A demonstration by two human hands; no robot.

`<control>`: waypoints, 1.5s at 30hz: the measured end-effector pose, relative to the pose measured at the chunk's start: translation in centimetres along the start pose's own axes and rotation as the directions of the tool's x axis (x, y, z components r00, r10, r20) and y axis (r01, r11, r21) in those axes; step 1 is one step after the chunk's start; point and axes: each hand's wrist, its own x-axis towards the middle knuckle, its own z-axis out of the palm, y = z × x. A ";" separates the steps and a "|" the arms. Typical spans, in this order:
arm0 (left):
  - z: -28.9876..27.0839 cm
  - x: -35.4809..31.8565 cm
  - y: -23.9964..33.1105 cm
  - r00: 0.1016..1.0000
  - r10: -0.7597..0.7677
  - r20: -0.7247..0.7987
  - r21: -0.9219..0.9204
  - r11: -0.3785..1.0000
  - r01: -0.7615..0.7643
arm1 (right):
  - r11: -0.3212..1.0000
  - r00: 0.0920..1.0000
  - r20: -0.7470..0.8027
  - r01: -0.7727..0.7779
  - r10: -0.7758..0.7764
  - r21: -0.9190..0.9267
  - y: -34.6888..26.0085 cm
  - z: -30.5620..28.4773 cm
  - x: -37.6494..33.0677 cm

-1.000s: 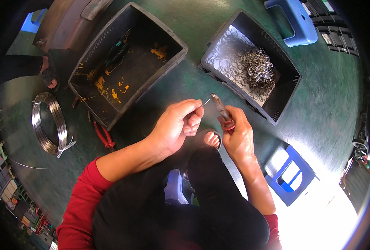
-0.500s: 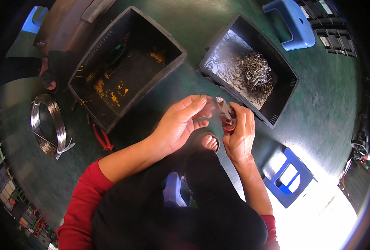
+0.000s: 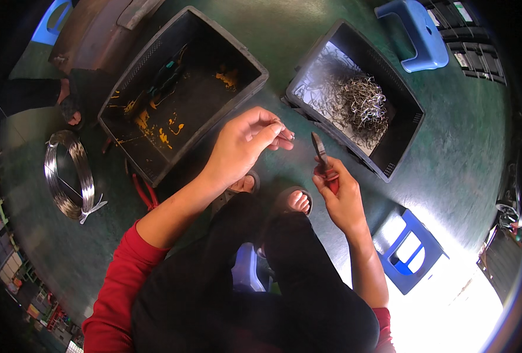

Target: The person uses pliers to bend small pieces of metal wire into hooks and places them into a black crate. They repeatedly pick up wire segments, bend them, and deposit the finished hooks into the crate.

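Left hand (image 3: 243, 141) withdrew from pliers (image 3: 322, 155) gripped in right hand (image 3: 342, 193)

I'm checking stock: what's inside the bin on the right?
The bin holds a tangled heap of bent wires, with more scattered over a pale surface. Whatever lies beneath the heap is covered and cannot be seen.

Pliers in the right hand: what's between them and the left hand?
Head view: only green floor shows in the gap between the pliers and the left hand.
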 end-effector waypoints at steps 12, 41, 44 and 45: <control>-0.8 -0.3 0.5 0.995 0.006 0.098 -0.020 1.000 -0.004 | 0.998 0.998 0.062 0.024 -0.027 0.058 -2.9 -1.2 -0.8; -3.4 -5.3 -9.6 0.997 -0.071 -0.036 0.208 0.975 0.077 | 0.958 0.884 0.395 -0.169 0.252 -0.232 4.4 5.4 -3.9; -3.5 -9.5 -14.1 0.994 -0.075 0.080 0.605 0.796 0.011 | 0.955 0.848 0.454 -0.184 0.273 -0.231 6.9 7.9 -4.5; -3.8 -9.7 -15.1 0.987 0.098 0.126 0.681 0.715 -0.158 | 0.947 0.834 0.461 -0.213 0.305 -0.242 7.8 8.3 -4.7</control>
